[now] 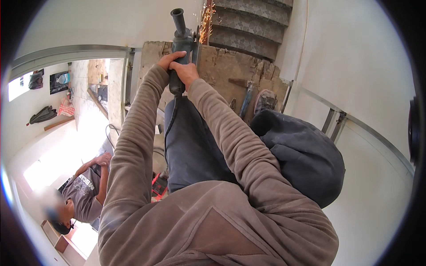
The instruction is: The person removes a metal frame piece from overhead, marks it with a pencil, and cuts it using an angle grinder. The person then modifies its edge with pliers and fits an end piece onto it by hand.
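Both my hands are wrapped around the dark body of an angle grinder (180, 45). My left hand (170, 60) is closed on its left side, and my right hand (187, 73) closes on it from the right, slightly nearer to me. A side handle (178, 20) sticks out at the far end, with no hand on it. The cutting disc (196, 46) stands edge-on at the tool's right. Orange sparks (206, 24) fly beside a reddish metal piece (208, 5) just past the disc. The power cord (172, 119) runs back along my leg.
Under the grinder lies a worn wooden platform (217, 66), bearing a hammer (245, 98) and my shoe (265, 101). Patterned stairs (248, 26) are beyond. A person (86, 190) with folded hands is at the left, near a red object (159, 185). Walls flank both sides.
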Demonstrator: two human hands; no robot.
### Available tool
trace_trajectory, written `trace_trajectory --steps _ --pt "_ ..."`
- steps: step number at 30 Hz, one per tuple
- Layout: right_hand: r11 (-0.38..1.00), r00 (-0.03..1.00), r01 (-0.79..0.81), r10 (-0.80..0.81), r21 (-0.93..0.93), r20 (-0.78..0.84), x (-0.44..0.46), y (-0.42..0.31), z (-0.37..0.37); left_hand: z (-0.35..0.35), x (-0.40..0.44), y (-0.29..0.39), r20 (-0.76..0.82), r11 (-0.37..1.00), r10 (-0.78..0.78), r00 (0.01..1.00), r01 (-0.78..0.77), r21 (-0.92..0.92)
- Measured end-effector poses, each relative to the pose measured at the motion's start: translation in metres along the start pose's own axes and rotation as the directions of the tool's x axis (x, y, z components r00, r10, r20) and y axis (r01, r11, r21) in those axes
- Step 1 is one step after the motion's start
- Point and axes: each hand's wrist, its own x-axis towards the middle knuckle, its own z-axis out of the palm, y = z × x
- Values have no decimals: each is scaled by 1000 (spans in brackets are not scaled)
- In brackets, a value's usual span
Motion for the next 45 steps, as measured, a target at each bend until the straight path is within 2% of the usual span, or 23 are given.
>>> trace_trajectory --steps 2,5,8,11,14,17,20,23,25,26,27,28,29,31,33,35,37,38,39,41,42,43,45 --pt "1000 999 27 -27 13 23 -4 -2 1 3 -8 2 6 998 45 999 -45 -50" --pt "984 993 115 -115 -135 12 -8 0 6 3 -23 2 64 992 78 995 -71 -105" --pt "943 973 231 -229 -239 34 -42 -24 22 1 -49 4 -6 962 144 989 -142 -232" --pt "966 962 229 -206 -122 178 -51 -18 40 -7 -84 13 -6 950 263 965 -260 -175" --pt "962 914 270 -269 38 304 -74 -2 60 -23 -120 5 -81 925 338 938 -347 -154" --pt "989 900 121 -144 82 412 -98 1 63 -40 -135 -15 -42 896 359 932 -357 -263" --pt "995 859 -18 67 -100 508 -99 8 56 -53 -134 -42 0 820 429 903 -389 -421" --pt "976 850 30 88 -215 519 -99 23 62 -51 -140 -58 -26 752 471 882 -417 -512" --pt "934 901 218 -81 -284 426 -99 46 64 -54 -148 -64 -1 750 469 883 -399 -528" --pt "894 912 283 -139 -347 386 -100 53 66 -58 -152 -61 45 783 442 896 -361 -507" --pt "846 912 346 -202 -406 356 -104 57 71 -61 -156 -61 -53 843 392 918 -382 -378" --pt "788 928 305 -119 -535 353 -116 42 74 -62 -159 -62 -161 893 349 923 -380 -243" --pt "728 926 328 -122 -602 356 -118 43 78 -62 -162 -62 -272 931 308 912 -348 -109" --pt "587 925 362 -128 -724 358 -119 52 80 -58 -170 -54 -335 952 303 892 -301 58" --pt "642 907 403 -188 -652 376 -124 57 85 -59 -184 -43 -362 956 287 887 -243 165" --pt "746 874 451 -256 -490 413 -134 59 87 -74 -183 -54 -352 954 270 896 -299 -29" --pt "814 891 306 -62 -493 450 -124 75 83 -79 -188 -63 -335 923 244 910 -324 -208" --pt "817 881 259 18 -515 473 -119 82 81 -86 -183 -72 -319 897 307 897 -385 -217" --pt "815 868 211 98 -540 487 -119 85 82 -84 -187 -72 -363 898 315 877 -399 -185" --pt "756 864 323 11 -570 504 -121 95 78 -72 -194 -78 -428 904 320 845 -407 -127" --pt "730 853 391 -58 -561 519 -132 87 80 -73 -195 -84 -474 886 462 750 -371 277" --pt "698 837 456 -126 -552 532 -138 83 80 -73 -195 -89 -549 883 469 692 -341 324" --pt "733 715 542 -146 -411 684 -137 102 81 -72 -200 -102 -665 875 481 571 -264 406"
